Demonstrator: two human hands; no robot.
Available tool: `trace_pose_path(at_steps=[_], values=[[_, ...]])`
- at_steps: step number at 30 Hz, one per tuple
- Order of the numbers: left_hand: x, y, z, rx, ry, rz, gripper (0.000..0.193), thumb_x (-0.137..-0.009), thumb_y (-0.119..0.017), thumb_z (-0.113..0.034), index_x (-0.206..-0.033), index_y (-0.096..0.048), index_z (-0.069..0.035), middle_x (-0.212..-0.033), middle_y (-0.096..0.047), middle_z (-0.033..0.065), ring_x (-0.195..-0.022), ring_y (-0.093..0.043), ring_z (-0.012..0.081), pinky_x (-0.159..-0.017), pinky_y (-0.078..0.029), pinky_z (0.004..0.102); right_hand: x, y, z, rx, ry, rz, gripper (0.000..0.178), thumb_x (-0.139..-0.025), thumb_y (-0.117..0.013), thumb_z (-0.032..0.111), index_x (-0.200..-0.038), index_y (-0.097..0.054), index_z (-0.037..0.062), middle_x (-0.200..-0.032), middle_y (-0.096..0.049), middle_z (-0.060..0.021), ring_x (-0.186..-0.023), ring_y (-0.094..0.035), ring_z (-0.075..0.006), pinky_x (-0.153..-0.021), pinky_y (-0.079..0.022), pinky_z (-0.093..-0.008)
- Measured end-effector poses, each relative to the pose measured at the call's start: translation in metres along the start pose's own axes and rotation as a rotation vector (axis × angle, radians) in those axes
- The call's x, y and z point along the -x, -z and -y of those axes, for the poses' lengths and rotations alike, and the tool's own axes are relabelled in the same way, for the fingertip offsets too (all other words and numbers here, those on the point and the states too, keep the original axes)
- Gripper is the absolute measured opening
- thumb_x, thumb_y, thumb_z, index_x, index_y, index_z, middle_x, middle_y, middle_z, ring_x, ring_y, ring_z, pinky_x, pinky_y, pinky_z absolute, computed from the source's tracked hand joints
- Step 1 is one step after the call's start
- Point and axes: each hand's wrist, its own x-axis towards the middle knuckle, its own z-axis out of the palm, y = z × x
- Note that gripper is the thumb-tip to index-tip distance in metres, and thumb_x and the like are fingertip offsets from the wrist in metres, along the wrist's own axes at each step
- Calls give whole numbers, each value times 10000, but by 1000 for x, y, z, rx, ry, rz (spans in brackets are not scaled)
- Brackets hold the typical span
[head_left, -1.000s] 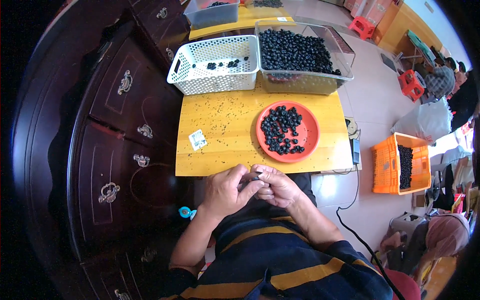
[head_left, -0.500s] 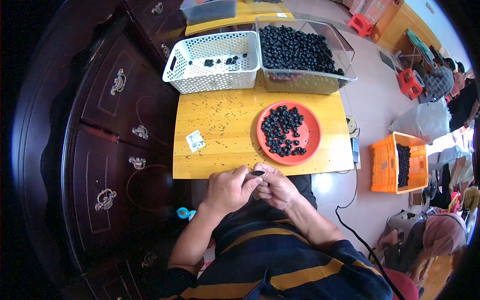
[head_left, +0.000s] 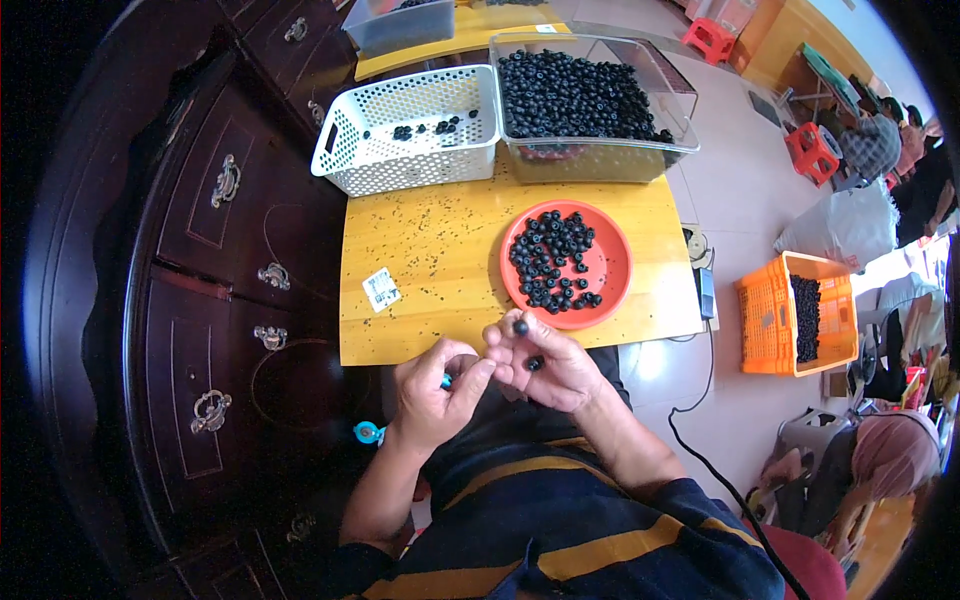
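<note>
My left hand (head_left: 430, 392) is closed around a small teal thing (head_left: 447, 381), mostly hidden by the fingers. Right beside it, my right hand (head_left: 562, 375) is turned palm up. One small black ring-shaped part (head_left: 535, 363) lies in that palm, and another dark round part (head_left: 521, 327) is pinched between thumb and fingertip. Just beyond the hands, an orange-red plate (head_left: 618, 270) carries many similar black parts, some showing a hole in the middle.
At the table's back, a white perforated basket (head_left: 405, 180) holds several black parts; a clear bin (head_left: 590, 165) beside it is heaped with them. Black crumbs and a white printed slip (head_left: 381, 290) lie on the yellow table (head_left: 430, 345). Dark drawers stand left, an orange crate (head_left: 770, 320) right.
My hands have come slightly apart. The right hand has opened palm up, revealing the black parts, and the teal thing now shows in my left hand. The view has shifted a little.
</note>
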Motion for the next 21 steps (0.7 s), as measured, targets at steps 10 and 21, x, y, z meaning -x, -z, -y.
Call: trace_pose_path(at_steps=[10,21], values=[[2,-36,-15,-126,-72,75,292,-814,-802,-158,-1068,-685,-74,-742,-689,104,-638,-698,253,-565,-535,370,-4,-1,-11,-151,86,99,255,-1024,-572,343,-1063,-621,96,-1423,-526,-160,-1415,-408,-347,-1160,-364,-525],[5,-31,-12,108,62,-4,171,-838,-764,-31,-988,-687,-58,-656,-641,33,-571,-625,117,-556,-492,291,3,13,-11,30,169,-34,244,-1055,-526,298,-1086,-604,69,-1239,-648,-170,-1118,-663,-267,-948,-569,-390]])
